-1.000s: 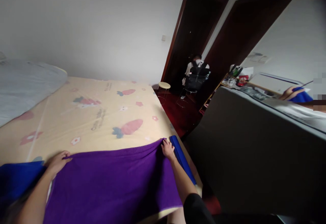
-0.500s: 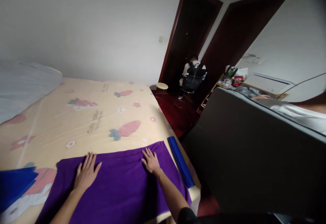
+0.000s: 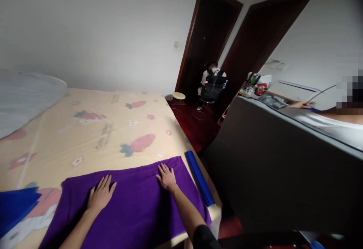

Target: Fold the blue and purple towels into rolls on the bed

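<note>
A purple cloth lies spread on the bed, over a yellow sheet printed with carrots and flowers. My left hand rests flat on the cloth near its far edge, left of the middle, fingers spread. Near the far right corner, my right hand also lies open, palm down on the cloth. Neither hand holds anything. A folded blue strip lies just right of the cloth along the bed's edge. More blue cloth is at the lower left.
A grey bedding piece lies at the far left. Right of the bed stands a tall dark panel, with a person's arm behind it. A stool and a seated person are near the doorway.
My left hand has slid slightly right and nearer to me on the cloth. My right hand has hardly moved. The person behind the panel has shifted, with the head now partly showing.
</note>
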A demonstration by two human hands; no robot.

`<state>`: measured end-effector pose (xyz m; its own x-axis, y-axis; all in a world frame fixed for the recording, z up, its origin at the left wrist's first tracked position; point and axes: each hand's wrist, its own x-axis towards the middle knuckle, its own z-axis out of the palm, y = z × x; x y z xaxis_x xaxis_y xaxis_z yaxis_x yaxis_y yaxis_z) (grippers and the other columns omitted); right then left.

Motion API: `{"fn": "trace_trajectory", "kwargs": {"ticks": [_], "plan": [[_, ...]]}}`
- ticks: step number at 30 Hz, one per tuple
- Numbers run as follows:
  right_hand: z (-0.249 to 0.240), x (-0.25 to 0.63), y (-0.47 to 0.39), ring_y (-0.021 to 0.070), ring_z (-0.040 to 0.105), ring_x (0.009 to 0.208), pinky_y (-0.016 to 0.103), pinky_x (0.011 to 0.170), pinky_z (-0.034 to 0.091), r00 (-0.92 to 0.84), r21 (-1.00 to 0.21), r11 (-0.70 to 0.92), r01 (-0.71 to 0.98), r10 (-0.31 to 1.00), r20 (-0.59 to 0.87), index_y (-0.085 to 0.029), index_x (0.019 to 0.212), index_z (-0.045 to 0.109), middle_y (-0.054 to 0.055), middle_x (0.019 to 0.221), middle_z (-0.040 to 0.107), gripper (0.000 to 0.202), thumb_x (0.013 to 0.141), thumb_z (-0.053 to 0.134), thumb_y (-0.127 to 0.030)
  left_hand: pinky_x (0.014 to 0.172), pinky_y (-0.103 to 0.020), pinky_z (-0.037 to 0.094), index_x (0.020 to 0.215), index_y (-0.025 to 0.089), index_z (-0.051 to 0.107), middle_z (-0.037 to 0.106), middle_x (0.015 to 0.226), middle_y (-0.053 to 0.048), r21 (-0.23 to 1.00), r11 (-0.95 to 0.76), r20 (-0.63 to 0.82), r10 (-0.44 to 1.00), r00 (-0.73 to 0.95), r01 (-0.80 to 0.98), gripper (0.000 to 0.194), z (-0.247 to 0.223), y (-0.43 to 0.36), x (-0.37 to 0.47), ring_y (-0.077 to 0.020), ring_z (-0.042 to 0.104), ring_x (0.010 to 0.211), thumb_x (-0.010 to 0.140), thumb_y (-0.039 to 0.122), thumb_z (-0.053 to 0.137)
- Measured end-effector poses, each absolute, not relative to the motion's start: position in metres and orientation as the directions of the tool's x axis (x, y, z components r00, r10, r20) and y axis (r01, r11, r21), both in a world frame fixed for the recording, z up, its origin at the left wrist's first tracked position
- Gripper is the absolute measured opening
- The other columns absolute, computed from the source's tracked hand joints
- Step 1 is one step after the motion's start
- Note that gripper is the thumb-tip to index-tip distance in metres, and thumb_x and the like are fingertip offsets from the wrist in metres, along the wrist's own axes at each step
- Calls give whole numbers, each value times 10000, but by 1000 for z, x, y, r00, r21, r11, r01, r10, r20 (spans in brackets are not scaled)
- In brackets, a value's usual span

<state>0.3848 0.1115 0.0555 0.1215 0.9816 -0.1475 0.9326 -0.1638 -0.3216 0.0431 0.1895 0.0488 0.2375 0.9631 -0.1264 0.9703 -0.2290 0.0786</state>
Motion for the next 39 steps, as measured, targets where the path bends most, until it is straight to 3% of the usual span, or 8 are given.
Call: {"fn": "trace_trajectory", "kwargs": {"ticks": [7, 11, 15, 18, 23, 26, 35, 39], "plan": [[62, 362, 125, 262, 110, 1500, 591, 1173, 153, 136, -308, -178, 935, 979, -152, -253, 1540, 186, 90, 1626, 156, 584, 999, 229, -472, 1140, -654, 166, 1494, 134, 330, 237, 1607, -160, 123, -159, -159, 971, 177, 980, 630, 52, 194, 70, -319, 177, 1493, 951, 411, 172], [62, 329, 129, 190, 190, 1483, 478, 1187, 208, -63, -354, 4, 935, 986, -157, -365, 1495, 291, -8, 1603, 261, 552, 971, 346, -530, 1191, -471, 192, 1496, 245, 339, 268, 1610, -47, 173, -343, -140, 919, 368, 923, 581, 46, 178, 111, -204, 190, 1495, 953, 434, 257], [62, 330, 140, 249, 196, 1482, 571, 1169, 187, -1, -346, -58, 937, 986, -167, -263, 1504, 299, 83, 1603, 251, 564, 982, 317, -478, 1145, -592, 239, 1492, 273, 335, 299, 1596, -59, 181, -335, -165, 917, 364, 925, 566, 44, 186, 123, -247, 253, 1476, 953, 435, 266], [66, 348, 146, 270, 226, 1469, 592, 1149, 196, 68, -335, -113, 936, 988, -142, -240, 1452, 403, 106, 1591, 284, 506, 1002, 240, -404, 1117, -659, 220, 1430, 249, 455, 350, 1572, -109, 168, -301, -138, 936, 325, 939, 541, 51, 200, 116, -299, 265, 1469, 965, 391, 218], [70, 363, 141, 230, 375, 1379, 542, 1149, 221, 6, -351, -51, 935, 992, -129, -334, 1326, 541, 26, 1489, 476, 453, 1009, 234, -436, 1185, -492, 177, 1303, 250, 604, 492, 1494, -67, 199, -409, -89, 897, 432, 891, 539, 56, 196, 110, -228, 308, 1453, 977, 371, 192], [67, 362, 143, 246, 308, 1427, 575, 1154, 208, -9, -359, -53, 932, 986, -169, -325, 1425, 432, 34, 1512, 445, 486, 991, 292, -494, 1162, -557, 202, 1372, 262, 534, 492, 1491, -75, 213, -406, -123, 891, 436, 889, 531, 52, 193, 115, -249, 370, 1422, 969, 368, 204], [66, 354, 160, 282, 161, 1490, 629, 1160, 163, 102, -333, -173, 927, 970, -220, -245, 1537, 199, 96, 1609, 208, 615, 986, 229, -517, 1107, -693, 218, 1494, 252, 336, 277, 1598, -111, 170, -266, -236, 924, 301, 949, 574, 51, 219, 130, -317, 226, 1480, 955, 400, 209], [62, 334, 150, 211, 121, 1499, 517, 1199, 157, -9, -355, -47, 934, 988, -154, -305, 1537, 175, 24, 1622, 164, 592, 987, 275, -501, 1194, -572, 100, 1539, 210, 180, 128, 1635, -74, 181, -346, -167, 911, 376, 920, 600, 48, 198, 149, -238, 80, 1513, 962, 377, 170]]}}
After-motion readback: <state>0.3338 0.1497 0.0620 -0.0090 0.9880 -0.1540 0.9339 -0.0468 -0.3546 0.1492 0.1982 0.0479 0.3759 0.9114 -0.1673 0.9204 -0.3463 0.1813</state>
